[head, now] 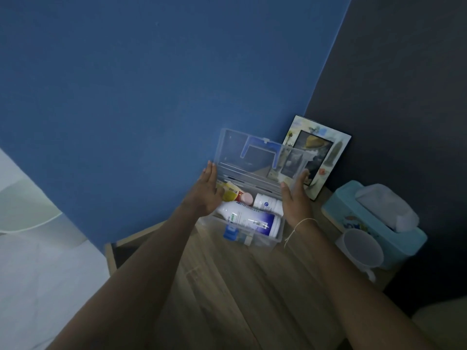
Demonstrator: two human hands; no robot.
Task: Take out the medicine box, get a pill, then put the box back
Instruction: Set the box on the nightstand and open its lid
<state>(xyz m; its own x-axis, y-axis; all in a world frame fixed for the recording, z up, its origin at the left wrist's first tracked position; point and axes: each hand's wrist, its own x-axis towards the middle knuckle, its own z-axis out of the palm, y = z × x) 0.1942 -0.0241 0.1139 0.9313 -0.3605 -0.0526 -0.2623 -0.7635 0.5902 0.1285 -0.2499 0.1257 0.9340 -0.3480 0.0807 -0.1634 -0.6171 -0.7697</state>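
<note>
**Box open between both hands, bottles lying crosswise to the reach**

Wooden counter [227, 286] running up into a corner of blue and dark walls. On it, the medicine box [262, 239]: clear plastic, set at the far end against the wall corner, long axis running left to right across the view. Clear lid [255, 157] raised and tilted back, blue handle showing through it. Behind the box to the right, a picture frame [326, 157] leaning on the dark wall. Right of the box, a blue tissue box [379, 223]; just in front of that, a translucent cup [361, 248].

Left hand [206, 190] at the box's left end, palm inward, fingers [211, 170] straight and spread, tips at the lid's lower left corner. Right hand [295, 195] at the box's right end, fingers [302, 176] likewise extended against the lid's right edge. Neither hand closed on anything; looks like steadying or pushing the lid rather than gripping.

Inside the box, largest first: a large white bottle [249, 217] lying on its side along the box's long axis, nearest the front wall; a smaller white bottle [267, 204] behind it toward the right; a yellow packet [228, 194] and a pink-capped item [246, 198] toward the left, just beside the left palm.

Likely next: reaching down into the box. Both hands about equally near; contents below and between them, the smaller bottle closer to the right hand.
</note>
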